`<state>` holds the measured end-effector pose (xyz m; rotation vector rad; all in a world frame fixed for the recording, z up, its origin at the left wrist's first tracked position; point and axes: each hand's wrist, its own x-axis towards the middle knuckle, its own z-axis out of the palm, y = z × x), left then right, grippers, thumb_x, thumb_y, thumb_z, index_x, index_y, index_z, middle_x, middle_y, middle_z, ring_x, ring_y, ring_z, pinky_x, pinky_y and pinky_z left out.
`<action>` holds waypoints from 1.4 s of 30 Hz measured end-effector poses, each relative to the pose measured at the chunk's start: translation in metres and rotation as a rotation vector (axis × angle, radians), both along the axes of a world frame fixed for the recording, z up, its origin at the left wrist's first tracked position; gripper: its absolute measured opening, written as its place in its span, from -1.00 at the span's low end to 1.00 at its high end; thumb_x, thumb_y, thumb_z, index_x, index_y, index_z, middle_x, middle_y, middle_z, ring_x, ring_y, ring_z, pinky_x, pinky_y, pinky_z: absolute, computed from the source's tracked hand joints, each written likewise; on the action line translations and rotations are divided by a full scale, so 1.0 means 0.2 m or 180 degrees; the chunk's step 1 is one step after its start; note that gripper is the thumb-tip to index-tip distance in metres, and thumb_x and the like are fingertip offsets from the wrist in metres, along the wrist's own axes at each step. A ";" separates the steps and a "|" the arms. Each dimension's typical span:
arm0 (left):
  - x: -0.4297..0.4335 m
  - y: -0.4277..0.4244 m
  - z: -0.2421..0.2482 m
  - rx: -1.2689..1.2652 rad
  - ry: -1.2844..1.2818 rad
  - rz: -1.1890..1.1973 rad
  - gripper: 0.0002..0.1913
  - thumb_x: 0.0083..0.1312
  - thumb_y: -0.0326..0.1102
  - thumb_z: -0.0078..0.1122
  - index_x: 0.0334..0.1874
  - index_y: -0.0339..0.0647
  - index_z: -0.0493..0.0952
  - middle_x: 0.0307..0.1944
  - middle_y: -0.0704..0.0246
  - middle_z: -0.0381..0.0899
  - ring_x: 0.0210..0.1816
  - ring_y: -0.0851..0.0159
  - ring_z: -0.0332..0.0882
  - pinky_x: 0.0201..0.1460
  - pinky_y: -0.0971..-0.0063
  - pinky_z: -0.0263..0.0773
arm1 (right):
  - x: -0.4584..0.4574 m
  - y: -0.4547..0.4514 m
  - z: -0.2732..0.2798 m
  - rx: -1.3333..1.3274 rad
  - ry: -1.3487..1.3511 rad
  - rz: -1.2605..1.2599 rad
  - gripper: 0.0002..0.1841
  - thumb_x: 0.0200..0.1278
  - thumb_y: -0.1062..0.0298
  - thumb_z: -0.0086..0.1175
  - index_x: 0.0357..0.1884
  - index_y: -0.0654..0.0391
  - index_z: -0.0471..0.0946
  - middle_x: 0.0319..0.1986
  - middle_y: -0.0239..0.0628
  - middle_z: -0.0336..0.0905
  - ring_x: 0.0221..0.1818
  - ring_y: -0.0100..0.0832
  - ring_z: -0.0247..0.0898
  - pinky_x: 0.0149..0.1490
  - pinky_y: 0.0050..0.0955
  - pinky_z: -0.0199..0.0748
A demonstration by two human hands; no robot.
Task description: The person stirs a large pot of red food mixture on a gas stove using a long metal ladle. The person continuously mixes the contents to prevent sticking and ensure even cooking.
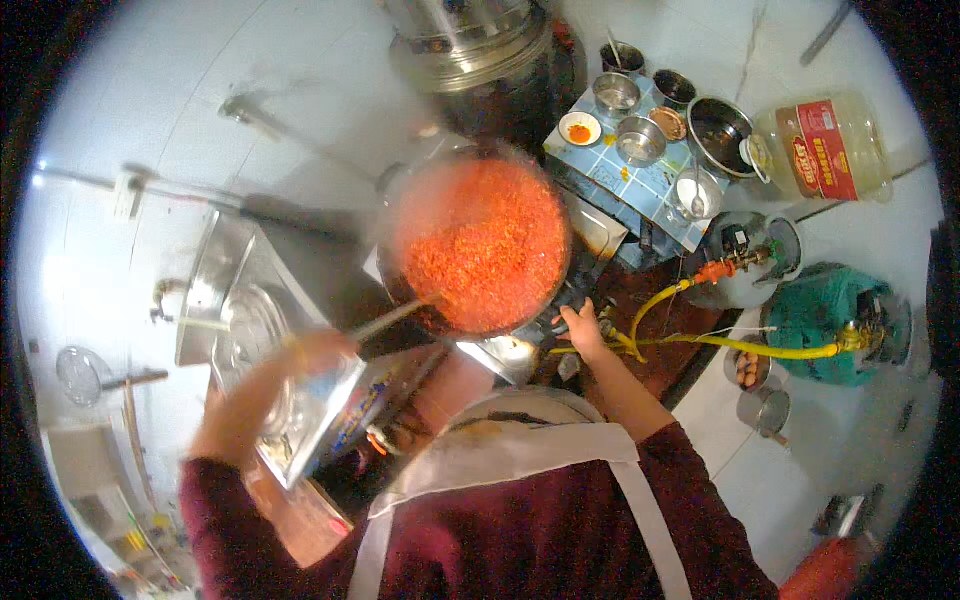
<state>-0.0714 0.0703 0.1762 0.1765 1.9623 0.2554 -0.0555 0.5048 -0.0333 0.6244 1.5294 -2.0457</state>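
Observation:
A large round pan [564, 279] sits on a gas stove before me, filled with a chunky red-orange sauce [484, 240]. Steam hazes its far left part. My left hand [322, 354], blurred, grips the long handle of a stirring tool [391, 321]. The tool slants into the sauce at the near left rim, and its head is hidden under the food. By the near right side of the pan is my right hand [582, 327], fingers apart beside the dark stove edge. Nothing shows in it; whether it touches the stove is unclear.
A blue-tiled stand [652, 180] holds bowls and pots. Beside it are an oil jug [821, 150] and gas cylinders [821, 322] with yellow hoses [757, 345]. A metal sink [300, 450] lies left, a big metal vessel [480, 60] ahead. Another person's arm [821, 570] shows lower right.

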 end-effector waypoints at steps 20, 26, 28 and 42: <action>0.19 0.43 0.27 -0.1570 0.2577 -0.0748 -0.77 0.20 -0.18 -0.21 -0.36 -0.22 0.30 -0.54 0.15 0.49 -0.46 0.05 0.49 -0.44 0.23 0.38 | 0.01 -0.02 -0.03 0.0141 0.0209 -0.0122 -0.71 0.15 0.31 -0.14 -0.16 0.16 0.08 -0.44 -0.26 0.38 -0.41 -0.44 0.39 -0.52 -0.46 0.42; 0.06 0.49 0.74 -0.1964 0.2776 -0.1339 -0.76 0.19 -0.17 -0.17 -0.27 -0.18 0.36 -0.49 0.23 0.49 -0.45 0.10 0.49 -0.44 0.25 0.38 | 0.02 -0.03 0.01 0.0213 0.0411 -0.0241 -0.56 0.14 0.27 -0.12 -0.03 0.23 0.02 -0.43 -0.22 0.42 -0.43 -0.42 0.38 -0.50 -0.51 0.42; -0.04 0.51 0.83 -0.1838 0.2438 -0.1183 -0.73 0.17 -0.15 -0.16 -0.36 -0.21 0.41 -0.47 0.17 0.49 -0.41 0.09 0.48 -0.38 0.25 0.36 | 0.01 -0.03 0.02 0.0278 0.0288 -0.0225 -0.51 0.14 0.27 -0.13 0.02 0.24 -0.03 -0.44 -0.21 0.43 -0.42 -0.41 0.38 -0.49 -0.50 0.42; 0.25 0.17 -0.35 0.1388 -0.1432 0.3774 -0.77 0.09 -0.13 0.05 -0.43 -0.17 0.44 -0.75 0.53 0.27 -0.74 0.51 0.21 -0.76 0.62 0.10 | 0.00 -0.04 0.01 0.0527 0.0269 -0.0324 -0.70 0.09 0.37 -0.09 -0.18 0.29 0.16 -0.55 -0.26 0.47 -0.52 -0.40 0.40 -0.34 -0.47 0.36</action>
